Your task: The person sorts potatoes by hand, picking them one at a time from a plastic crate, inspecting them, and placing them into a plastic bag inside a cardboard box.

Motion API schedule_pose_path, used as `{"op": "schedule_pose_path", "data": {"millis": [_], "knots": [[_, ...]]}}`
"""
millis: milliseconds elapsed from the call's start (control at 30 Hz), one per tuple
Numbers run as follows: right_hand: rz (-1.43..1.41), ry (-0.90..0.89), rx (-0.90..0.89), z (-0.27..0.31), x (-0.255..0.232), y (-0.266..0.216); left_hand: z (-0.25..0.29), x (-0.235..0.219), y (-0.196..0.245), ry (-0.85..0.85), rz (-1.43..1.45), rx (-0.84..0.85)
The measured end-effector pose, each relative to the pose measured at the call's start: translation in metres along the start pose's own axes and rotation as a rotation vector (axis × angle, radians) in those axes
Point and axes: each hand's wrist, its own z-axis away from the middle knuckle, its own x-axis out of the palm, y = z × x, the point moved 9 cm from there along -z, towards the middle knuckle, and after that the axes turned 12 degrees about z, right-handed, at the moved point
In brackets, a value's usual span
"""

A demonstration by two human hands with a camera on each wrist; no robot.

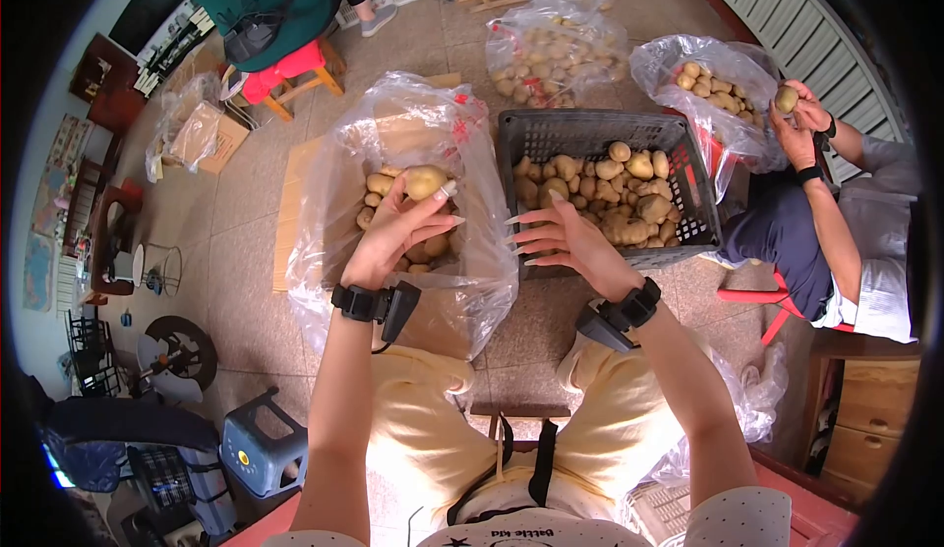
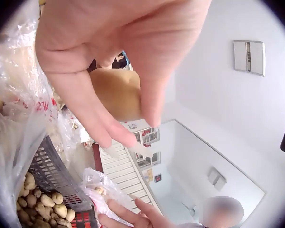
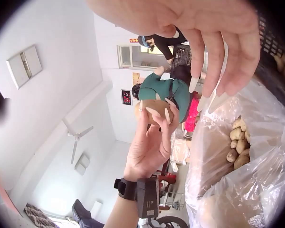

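My left hand [image 1: 395, 232] grips a large potato [image 1: 425, 182] over a plastic-lined cardboard box [image 1: 339, 203]. The left wrist view shows that potato [image 2: 115, 92] between thumb and fingers. Several potatoes [image 3: 240, 147] lie in the box below, partly hidden by the hand in the head view. My right hand [image 1: 575, 242], its fingers extended to the left, holds nothing. It hovers by the near left corner of a black crate [image 1: 600, 119] full of potatoes [image 1: 600, 188]. The right wrist view has the right hand's fingers [image 3: 216, 61] spread and apart from the potato.
Clear bags of potatoes [image 1: 556, 56] stand beyond the crate. At the right, a seated person's hands [image 1: 801, 124] hold another potato [image 1: 787, 100] beside an open bag [image 1: 713, 90]. A blue stool [image 1: 261, 444] stands at the lower left. Someone in green [image 1: 261, 1] sits on a red-covered stool.
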Motion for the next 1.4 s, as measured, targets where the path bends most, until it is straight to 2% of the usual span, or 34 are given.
{"op": "schedule_pose_path", "data": {"millis": [33, 100, 233, 300, 433, 500, 633, 700, 933, 1000, 1033, 1067, 1100, 1133, 1200, 1233, 1267, 1367, 1400], "knots": [[0.003, -0.002, 0.000, 0.000, 0.000, 0.000, 0.003, 0.003, 0.003, 0.002, 0.000, -0.001], [0.006, -0.003, -0.006, -0.002, 0.000, 0.002, 0.012, -0.006, 0.006, 0.181, -0.212, -0.083], [0.003, -0.002, -0.010, -0.003, 0.000, 0.002, 0.005, -0.035, -0.001, 0.228, -0.345, -0.143], [0.001, -0.007, -0.011, -0.002, 0.001, 0.001, 0.005, -0.051, 0.001, 0.326, -0.443, -0.134], [0.003, -0.013, -0.035, 0.000, 0.000, -0.002, 0.000, -0.101, -0.010, 0.427, -0.398, -0.147], [-0.002, -0.015, -0.033, 0.000, 0.000, -0.001, 0.000, -0.123, -0.020, 0.501, -0.338, -0.238], [-0.008, -0.015, -0.037, 0.001, -0.001, -0.004, 0.000, -0.133, -0.020, 0.532, -0.379, -0.244], [-0.016, -0.018, -0.037, -0.001, -0.001, -0.003, -0.005, -0.128, -0.013, 0.524, -0.441, -0.141], [0.019, 0.023, -0.044, -0.002, -0.009, -0.004, -0.014, -0.093, -0.013, 0.418, -0.589, -0.031], [0.031, 0.046, -0.030, -0.004, -0.022, 0.000, -0.014, -0.072, 0.003, 0.390, -0.942, 0.172], [0.101, 0.076, -0.081, -0.007, -0.030, -0.001, -0.011, -0.055, 0.012, 0.398, -1.274, 0.325], [0.173, 0.100, -0.130, -0.010, -0.037, 0.000, -0.007, -0.039, 0.009, 0.377, -1.257, 0.323], [0.184, 0.198, -0.179, -0.015, -0.050, 0.005, 0.000, -0.018, 0.011, 0.334, -1.364, 0.387], [0.193, 0.211, -0.169, -0.016, -0.059, 0.012, 0.009, 0.004, 0.015, 0.295, -1.471, 0.454], [0.778, 0.525, -0.194, -0.006, -0.089, 0.004, 0.018, 0.029, 0.011, 0.262, -1.430, 0.437], [0.921, 0.590, -0.095, 0.004, -0.094, -0.002, 0.021, 0.040, 0.004, 0.188, -1.392, 0.431], [0.931, 0.588, -0.088, 0.003, -0.100, 0.004, 0.023, 0.049, -0.005, 0.118, -1.353, 0.424], [1.160, 0.360, 0.051, -0.010, -0.113, 0.048, 0.028, 0.078, -0.028, 0.022, -1.461, 0.488], [1.170, 0.352, 0.057, -0.010, -0.114, 0.054, 0.031, 0.090, -0.036, -0.040, -1.495, 0.517]]}}
